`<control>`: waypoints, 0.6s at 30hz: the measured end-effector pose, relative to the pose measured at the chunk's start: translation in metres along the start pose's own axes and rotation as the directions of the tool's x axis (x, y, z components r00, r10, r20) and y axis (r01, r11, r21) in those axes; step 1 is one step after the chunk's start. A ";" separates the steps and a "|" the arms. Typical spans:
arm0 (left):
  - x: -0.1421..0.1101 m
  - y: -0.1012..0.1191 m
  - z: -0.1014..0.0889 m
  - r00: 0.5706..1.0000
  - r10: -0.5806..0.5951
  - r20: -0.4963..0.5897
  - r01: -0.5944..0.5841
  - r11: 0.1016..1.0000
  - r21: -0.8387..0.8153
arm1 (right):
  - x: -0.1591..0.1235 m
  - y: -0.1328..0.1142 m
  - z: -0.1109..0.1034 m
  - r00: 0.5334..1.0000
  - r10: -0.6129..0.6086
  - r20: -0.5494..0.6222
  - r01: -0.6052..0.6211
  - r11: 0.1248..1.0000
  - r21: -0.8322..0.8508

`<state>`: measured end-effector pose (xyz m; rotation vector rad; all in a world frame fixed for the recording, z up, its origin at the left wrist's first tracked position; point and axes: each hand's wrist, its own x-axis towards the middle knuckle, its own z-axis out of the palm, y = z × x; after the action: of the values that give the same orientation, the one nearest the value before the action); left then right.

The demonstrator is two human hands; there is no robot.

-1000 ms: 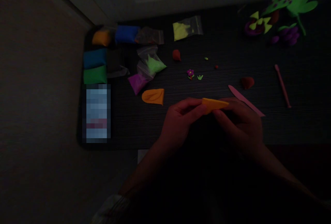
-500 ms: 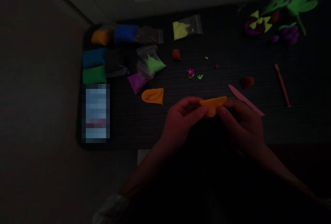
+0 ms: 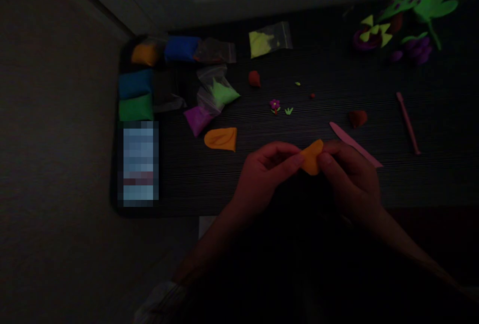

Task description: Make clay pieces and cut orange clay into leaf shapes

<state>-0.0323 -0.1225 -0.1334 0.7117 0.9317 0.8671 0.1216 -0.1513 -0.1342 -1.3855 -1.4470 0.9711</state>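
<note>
A flat piece of orange modelling clay (image 3: 312,158) is pinched between both hands above the table's near edge. My left hand (image 3: 267,172) grips its left side with thumb and fingers; my right hand (image 3: 346,172) has its right side. Left of them lies a second orange clay piece (image 3: 220,139), rounded at one end, with curved lines in its surface. Beyond the hands are a small purple clay flower (image 3: 275,105) and a tiny green clay leaf cluster (image 3: 289,111). A pink plastic knife (image 3: 354,143) lies close beside my right hand.
Bags of coloured clay, including a blue one (image 3: 182,48) and a yellow one (image 3: 261,44), lie at the left and back. A blurred-out phone-like screen (image 3: 138,164) is front left. Red clay lumps (image 3: 358,118), a pink stick tool (image 3: 408,123) and purple clay grapes (image 3: 417,50) are right.
The orange clay between my hands has turned from lying crosswise to a steeper slant, its top now at the right. My left fingers have shifted slightly right. The table items stay put.
</note>
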 end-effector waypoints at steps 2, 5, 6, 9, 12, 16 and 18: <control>-0.001 0.001 0.002 1.000 -0.012 -0.003 0.012 0.999 0.045 | 0.000 0.001 0.000 1.000 -0.006 -0.021 0.006 1.000 -0.023; -0.003 0.002 0.006 1.000 -0.023 -0.014 0.024 0.994 0.108 | -0.001 0.003 0.000 0.995 0.002 -0.100 -0.006 0.999 -0.044; -0.003 0.002 0.006 1.000 -0.023 -0.016 0.025 0.993 0.118 | -0.001 0.003 0.000 0.992 0.002 -0.122 -0.007 0.999 -0.042; -0.002 0.001 0.004 1.000 -0.026 -0.013 0.027 0.996 0.087 | -0.002 0.004 0.000 0.992 -0.006 -0.127 0.007 1.000 0.004; 0.000 -0.001 0.001 0.999 -0.050 0.012 0.050 0.999 0.009 | -0.001 0.003 -0.001 0.998 -0.010 -0.058 0.011 0.999 0.031; -0.001 -0.001 0.002 0.997 -0.066 0.049 0.067 0.997 -0.028 | 0.002 0.002 0.000 0.999 -0.009 -0.036 0.009 1.000 -0.017; -0.002 0.000 0.004 1.000 -0.021 0.020 0.021 1.000 -0.006 | 0.003 0.001 0.000 0.999 -0.020 -0.041 0.019 1.000 -0.025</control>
<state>-0.0296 -0.1249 -0.1311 0.7026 0.9164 0.8423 0.1221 -0.1481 -0.1349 -1.3986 -1.4433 0.9105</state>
